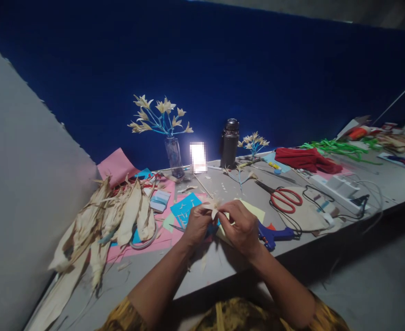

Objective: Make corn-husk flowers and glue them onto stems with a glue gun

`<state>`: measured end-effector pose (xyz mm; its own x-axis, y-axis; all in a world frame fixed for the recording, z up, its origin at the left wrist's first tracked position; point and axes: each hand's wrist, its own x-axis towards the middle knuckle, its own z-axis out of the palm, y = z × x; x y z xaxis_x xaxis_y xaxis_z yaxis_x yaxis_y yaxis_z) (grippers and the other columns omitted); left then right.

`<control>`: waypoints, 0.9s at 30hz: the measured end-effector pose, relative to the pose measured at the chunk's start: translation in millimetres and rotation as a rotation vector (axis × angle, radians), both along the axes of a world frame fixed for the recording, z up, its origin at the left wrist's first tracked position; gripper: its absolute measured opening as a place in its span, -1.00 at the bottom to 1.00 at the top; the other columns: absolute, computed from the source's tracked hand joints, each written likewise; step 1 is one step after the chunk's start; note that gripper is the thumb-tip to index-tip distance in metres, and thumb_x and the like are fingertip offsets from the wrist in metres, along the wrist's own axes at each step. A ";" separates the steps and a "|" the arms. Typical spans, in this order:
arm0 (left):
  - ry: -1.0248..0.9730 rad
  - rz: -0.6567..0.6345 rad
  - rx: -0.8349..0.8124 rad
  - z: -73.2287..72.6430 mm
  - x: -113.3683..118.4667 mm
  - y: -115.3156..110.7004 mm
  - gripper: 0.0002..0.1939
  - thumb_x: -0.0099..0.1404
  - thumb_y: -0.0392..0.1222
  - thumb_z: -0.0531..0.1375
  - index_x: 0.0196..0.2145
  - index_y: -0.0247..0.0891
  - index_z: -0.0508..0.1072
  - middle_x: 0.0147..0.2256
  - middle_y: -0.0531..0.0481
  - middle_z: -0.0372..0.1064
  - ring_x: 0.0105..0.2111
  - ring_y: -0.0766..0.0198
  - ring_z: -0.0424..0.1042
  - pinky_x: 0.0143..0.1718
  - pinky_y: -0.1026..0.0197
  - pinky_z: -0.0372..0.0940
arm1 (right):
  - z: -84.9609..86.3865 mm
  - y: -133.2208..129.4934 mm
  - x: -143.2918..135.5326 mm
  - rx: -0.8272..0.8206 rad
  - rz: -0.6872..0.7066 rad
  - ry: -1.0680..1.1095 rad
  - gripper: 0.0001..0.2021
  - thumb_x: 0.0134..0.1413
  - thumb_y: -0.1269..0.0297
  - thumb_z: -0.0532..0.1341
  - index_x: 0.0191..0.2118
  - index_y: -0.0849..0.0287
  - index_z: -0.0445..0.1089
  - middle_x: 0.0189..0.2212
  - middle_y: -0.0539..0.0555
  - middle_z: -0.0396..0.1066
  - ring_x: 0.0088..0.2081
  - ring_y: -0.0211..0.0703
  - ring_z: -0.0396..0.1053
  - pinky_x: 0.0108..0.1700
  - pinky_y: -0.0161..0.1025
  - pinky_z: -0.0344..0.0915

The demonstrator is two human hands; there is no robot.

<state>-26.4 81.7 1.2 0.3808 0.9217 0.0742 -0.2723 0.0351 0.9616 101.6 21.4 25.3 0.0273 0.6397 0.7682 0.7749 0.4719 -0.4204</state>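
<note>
A pale flower with pointed petals (214, 210) is held between my two hands, above the front part of the table. My left hand (198, 225) is closed around its lower left side, with the fingertips partly hidden. From the right, my right hand (241, 224) pinches at the flower with thumb and forefinger. Below them lie a blue paper sheet (185, 208) with small pale scraps on it and a pale yellow sheet (257, 211). A blue glue gun (274, 234) lies just right of my right hand.
Dried corn husks (119, 216) are heaped at the left on pink paper. Behind stand a glass vase (174, 156) of pale flowers, a bright pixelated patch and a dark flask (230, 145). Red-handled scissors (285, 198), a white power strip (338, 191) and red cloth (305, 158) lie right.
</note>
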 end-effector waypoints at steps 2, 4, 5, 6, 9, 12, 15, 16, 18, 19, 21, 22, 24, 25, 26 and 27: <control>0.019 -0.013 -0.022 -4.4 -1.1 1.6 -0.84 -0.02 -0.31 0.26 -0.67 -0.31 0.37 -0.65 0.09 0.24 -0.60 0.41 0.17 -0.51 0.31 0.08 | -0.1 -0.7 1.4 -0.018 0.026 0.047 -0.86 0.23 0.46 0.17 -0.30 0.10 0.43 -0.42 0.06 0.46 -0.35 -0.16 0.40 -0.33 -0.25 0.29; 0.043 -0.019 -0.018 -7.2 -2.1 2.7 -0.88 -0.01 -0.32 0.22 -0.66 -0.31 0.40 -0.65 0.08 0.27 -0.60 0.39 0.20 -0.49 0.30 0.11 | -0.3 -1.1 2.8 -0.032 0.054 0.095 -0.86 0.23 0.46 0.17 -0.30 0.10 0.44 -0.42 0.05 0.46 -0.33 -0.15 0.40 -0.30 -0.25 0.30; 0.054 -0.019 -0.001 -7.5 -2.5 2.9 -0.88 0.00 -0.31 0.21 -0.65 -0.31 0.41 -0.65 0.08 0.28 -0.60 0.39 0.22 -0.48 0.29 0.12 | -0.5 -1.3 3.5 -0.037 0.061 0.114 -0.86 0.23 0.45 0.18 -0.30 0.10 0.44 -0.42 0.05 0.46 -0.33 -0.15 0.40 -0.29 -0.24 0.29; 0.064 -0.015 0.021 -7.1 -2.8 2.9 -0.87 0.01 -0.31 0.20 -0.65 -0.31 0.41 -0.66 0.07 0.29 -0.60 0.38 0.22 -0.47 0.29 0.13 | -0.8 -1.4 4.0 -0.038 0.066 0.128 -0.86 0.23 0.46 0.18 -0.31 0.10 0.44 -0.42 0.04 0.45 -0.32 -0.14 0.39 -0.28 -0.24 0.29; 0.090 -0.015 0.073 -2.3 -3.1 1.6 -0.83 0.04 -0.29 0.20 -0.67 -0.30 0.41 -0.66 0.07 0.29 -0.60 0.38 0.21 -0.49 0.29 0.11 | -2.3 -1.7 4.7 -0.034 0.076 0.164 -0.86 0.23 0.46 0.19 -0.31 0.10 0.44 -0.42 0.04 0.45 -0.31 -0.14 0.38 -0.28 -0.23 0.28; 0.100 -0.030 0.110 2.4 -3.3 0.3 -0.82 0.06 -0.27 0.20 -0.65 -0.30 0.43 -0.65 0.06 0.28 -0.60 0.38 0.21 -0.49 0.27 0.11 | -4.6 -1.8 4.6 -0.019 0.074 0.202 -0.87 0.21 0.46 0.20 -0.31 0.10 0.44 -0.42 0.03 0.45 -0.33 -0.15 0.37 -0.30 -0.23 0.28; 0.133 -0.034 0.152 3.7 -4.0 -0.1 -0.81 0.07 -0.28 0.18 -0.66 -0.30 0.42 -0.63 0.05 0.28 -0.58 0.37 0.23 -0.46 0.26 0.14 | -7.1 -1.6 4.5 -0.002 0.051 0.230 -0.87 0.20 0.46 0.20 -0.34 0.10 0.43 -0.42 0.03 0.42 -0.34 -0.15 0.36 -0.32 -0.23 0.28; 0.143 -0.038 0.166 3.9 -4.2 -0.2 -0.81 0.06 -0.30 0.17 -0.67 -0.29 0.41 -0.63 0.04 0.29 -0.57 0.36 0.24 -0.45 0.26 0.15 | -8.0 -1.5 4.7 0.001 0.047 0.236 -0.86 0.20 0.46 0.20 -0.35 0.10 0.43 -0.43 0.03 0.42 -0.34 -0.14 0.36 -0.32 -0.23 0.28; 0.157 -0.039 0.189 4.9 -4.7 -0.7 -0.82 0.04 -0.33 0.15 -0.68 -0.28 0.40 -0.62 0.04 0.30 -0.56 0.35 0.25 -0.43 0.25 0.17 | -10.1 -1.1 5.5 -0.002 0.053 0.238 -0.86 0.21 0.44 0.20 -0.35 0.10 0.42 -0.43 0.04 0.41 -0.33 -0.14 0.36 -0.31 -0.22 0.29; 0.164 -0.035 0.201 5.8 -4.9 -1.0 -0.83 0.03 -0.34 0.14 -0.68 -0.28 0.40 -0.61 0.04 0.31 -0.55 0.34 0.26 -0.42 0.24 0.18 | -11.2 -0.9 6.1 -0.004 0.056 0.237 -0.87 0.21 0.43 0.19 -0.35 0.10 0.42 -0.42 0.04 0.41 -0.33 -0.14 0.36 -0.31 -0.22 0.29; 0.185 -0.019 0.225 8.1 -5.3 -1.9 -0.84 0.03 -0.33 0.14 -0.66 -0.27 0.42 -0.61 0.04 0.32 -0.55 0.33 0.26 -0.42 0.24 0.19 | -13.5 -0.6 7.5 -0.012 0.039 0.234 -0.88 0.22 0.41 0.19 -0.35 0.10 0.40 -0.41 0.04 0.40 -0.37 -0.16 0.34 -0.33 -0.23 0.27; 0.196 -0.012 0.239 9.2 -5.7 -2.2 -0.84 0.05 -0.31 0.15 -0.65 -0.27 0.44 -0.61 0.04 0.32 -0.55 0.33 0.26 -0.42 0.25 0.18 | -14.6 -0.5 8.2 -0.017 0.017 0.234 -0.89 0.22 0.40 0.20 -0.35 0.11 0.39 -0.41 0.03 0.40 -0.40 -0.18 0.31 -0.35 -0.23 0.25; 0.215 -0.008 0.268 11.0 -6.6 -2.3 -0.82 0.10 -0.26 0.18 -0.62 -0.27 0.47 -0.61 0.04 0.32 -0.55 0.33 0.27 -0.44 0.25 0.17 | -16.2 -0.6 9.5 -0.039 -0.030 0.228 -0.92 0.21 0.38 0.21 -0.33 0.11 0.37 -0.41 0.01 0.39 -0.46 -0.22 0.26 -0.37 -0.24 0.23; 0.225 -0.010 0.283 11.6 -7.1 -2.2 -0.80 0.13 -0.23 0.18 -0.60 -0.27 0.49 -0.61 0.04 0.33 -0.56 0.33 0.27 -0.45 0.26 0.17 | -16.8 -0.8 10.0 -0.052 -0.043 0.221 -0.94 0.20 0.38 0.22 -0.32 0.11 0.36 -0.40 0.01 0.38 -0.47 -0.24 0.24 -0.38 -0.25 0.22; 0.234 -0.013 0.298 11.9 -7.5 -1.9 -0.78 0.16 -0.21 0.19 -0.60 -0.27 0.50 -0.61 0.04 0.33 -0.56 0.34 0.26 -0.46 0.26 0.17 | -17.1 -1.0 10.5 -0.063 -0.043 0.210 -0.94 0.20 0.37 0.22 -0.32 0.11 0.36 -0.40 0.01 0.38 -0.48 -0.24 0.24 -0.37 -0.25 0.22; 0.242 -0.014 0.311 12.0 -7.9 -1.7 -0.76 0.17 -0.19 0.19 -0.60 -0.27 0.50 -0.61 0.04 0.33 -0.56 0.34 0.26 -0.46 0.27 0.17 | -17.4 -1.3 11.0 -0.073 -0.034 0.200 -0.94 0.20 0.37 0.21 -0.32 0.11 0.36 -0.40 0.01 0.39 -0.47 -0.24 0.25 -0.37 -0.25 0.23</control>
<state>-34.3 80.1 13.3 0.4339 0.8640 0.2553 -0.0380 -0.2656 0.9633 112.5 20.1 7.9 0.1968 0.6897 0.6968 0.6875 0.4096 -0.5996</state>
